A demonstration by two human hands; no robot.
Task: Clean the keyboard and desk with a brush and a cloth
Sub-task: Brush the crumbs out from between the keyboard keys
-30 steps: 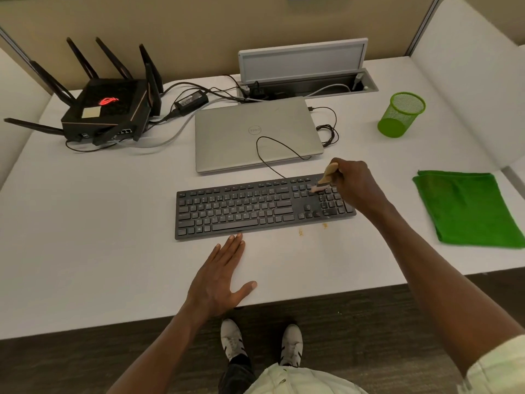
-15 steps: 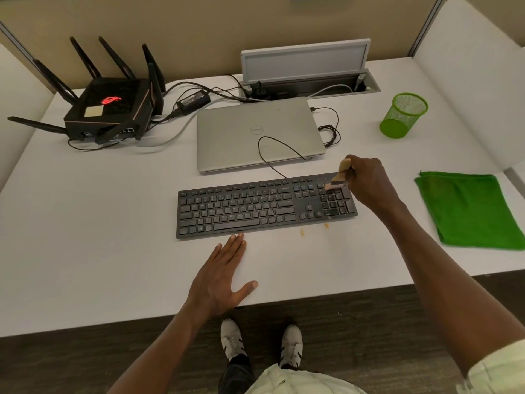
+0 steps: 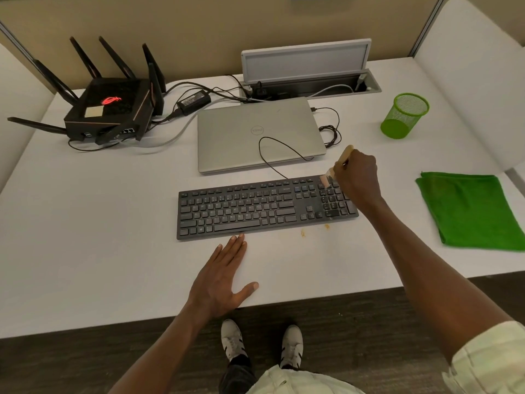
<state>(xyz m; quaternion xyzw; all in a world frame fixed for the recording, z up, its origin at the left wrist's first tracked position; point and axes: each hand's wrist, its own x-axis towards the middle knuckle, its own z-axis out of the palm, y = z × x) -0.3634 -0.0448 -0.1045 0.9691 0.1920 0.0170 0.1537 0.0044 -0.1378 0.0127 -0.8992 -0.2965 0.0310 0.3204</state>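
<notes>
Over the far right corner of the keyboard (image 3: 267,209) the right hand (image 3: 356,177) has its grip curled round a small wooden-handled brush (image 3: 338,166), thumb and fingers wrapped about the handle. The brush's long axis is tilted — its handle end points up and away from the keyboard, toward the laptop's near right corner, while its pale bristles point down and to the left, meeting the topmost keys of the number pad. The keyboard itself lies with its long axis left to right along the surface (image 3: 85,223), its cable looping back over the closed silver laptop (image 3: 255,135) just behind it. Just in front of the keyboard's middle the left hand (image 3: 221,277) lies flat on the surface, fingers straight and together, thumb spread, holding nothing; its fingertips reach the keyboard's near edge. Two small brownish crumbs or stains (image 3: 302,233) sit on the surface just in front of the keyboard's right part. Well to the right of the keyboard lies a folded green cloth (image 3: 471,209) — untouched — and behind that stands a green mesh cup (image 3: 404,115). Behind and to the left of the keyboard sits a black router (image 3: 110,109) with upright antennas.
</notes>
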